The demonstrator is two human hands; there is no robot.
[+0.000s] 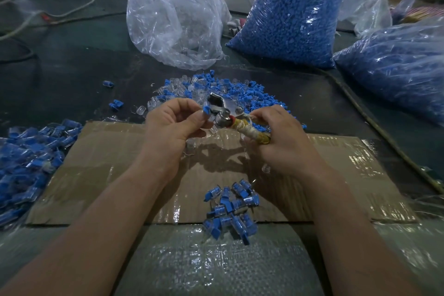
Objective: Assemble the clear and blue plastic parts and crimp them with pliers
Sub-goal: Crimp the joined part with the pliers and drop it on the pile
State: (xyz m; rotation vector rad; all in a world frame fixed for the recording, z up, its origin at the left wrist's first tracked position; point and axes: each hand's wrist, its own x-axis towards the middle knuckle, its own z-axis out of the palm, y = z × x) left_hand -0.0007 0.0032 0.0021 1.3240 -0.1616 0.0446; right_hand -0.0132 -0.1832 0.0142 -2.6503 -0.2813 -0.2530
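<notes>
1. While the left hand [168, 125] pinches a blue plastic part [206, 110] between thumb and fingertips, the right hand [281, 142] curls around the cloth-wrapped handle [252, 131] of the pliers [223, 108], and both are raised above the cardboard sheet [120, 163].
2. The metal head of the pliers points away from the person and sits just beside the pinched blue part.
3. A clear plastic part [213, 128] seems to hang just below the left fingertips against the pliers' head, though blur makes this uncertain.
4. Beyond the hands, a loose pile of clear and blue parts [240, 94] is scattered on the dark table [72, 67].
5. Near the front edge of the cardboard lies a small heap of assembled pieces [230, 209], blue inside clear.
6. A larger heap of assembled pieces [28, 151] lies at the left, beside the cardboard.
7. At the far side stand a crumpled bag of clear parts [175, 19] and, to its right, two full bags of blue parts [293, 19].
</notes>
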